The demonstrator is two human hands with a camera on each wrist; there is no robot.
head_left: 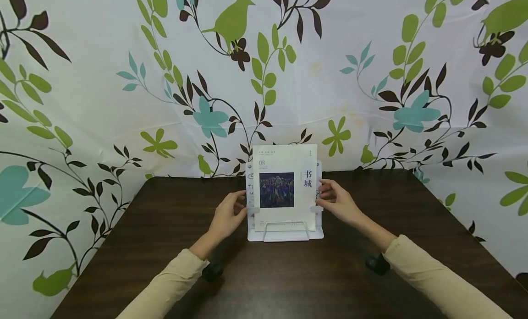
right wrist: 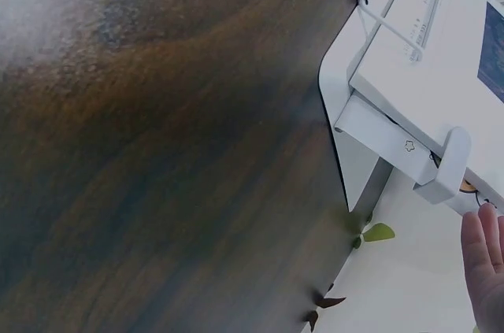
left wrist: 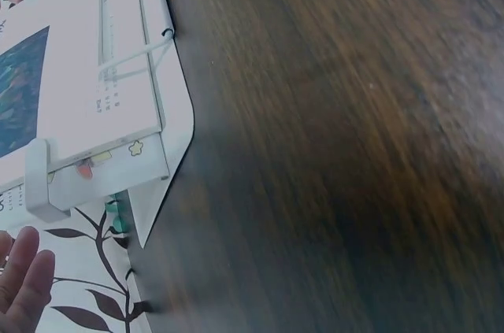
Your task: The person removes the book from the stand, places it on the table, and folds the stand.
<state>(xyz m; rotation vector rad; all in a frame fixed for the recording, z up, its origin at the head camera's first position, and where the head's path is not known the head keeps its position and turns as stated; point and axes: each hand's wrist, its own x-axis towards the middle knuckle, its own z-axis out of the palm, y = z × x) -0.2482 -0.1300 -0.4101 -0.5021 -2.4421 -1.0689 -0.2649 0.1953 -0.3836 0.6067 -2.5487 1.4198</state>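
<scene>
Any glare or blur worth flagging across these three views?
Head view: a faint sheen on the dark tabletop, and the fine print on the book too soft to read; left wrist view: pale glare at the tabletop's right edge; right wrist view: whitish glare at upper left, the wood grain looking smeared.

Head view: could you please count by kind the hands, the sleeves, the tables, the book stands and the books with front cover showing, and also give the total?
Hands: 2 (left hand, right hand)
Sleeves: 2 (left sleeve, right sleeve)
Tables: 1 (dark table)
Book stands: 1 (white stand)
Books: 1 (white book)
Total: 7
</scene>
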